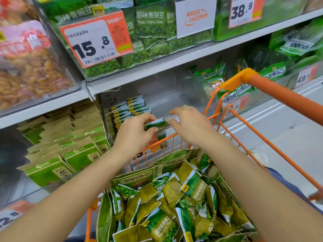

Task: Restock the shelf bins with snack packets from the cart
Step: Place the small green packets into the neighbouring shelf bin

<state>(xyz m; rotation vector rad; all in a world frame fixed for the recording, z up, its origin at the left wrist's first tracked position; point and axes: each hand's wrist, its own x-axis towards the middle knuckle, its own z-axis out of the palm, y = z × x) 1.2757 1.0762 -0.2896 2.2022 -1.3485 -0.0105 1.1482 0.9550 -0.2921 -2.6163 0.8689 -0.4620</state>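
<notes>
Two hands reach over the cart [267, 88]: left hand [138, 135] pinches a packet [155, 124]; right hand [190, 124] hovers, fingers loose.

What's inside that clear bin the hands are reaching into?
The clear bin holds a stack of green snack packets at its left; the rest looks bare. The hands and cart rim cover its lower front.

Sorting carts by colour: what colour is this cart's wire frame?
Orange, seen in the head view: the orange wire-frame shopping cart, handle included.
</notes>
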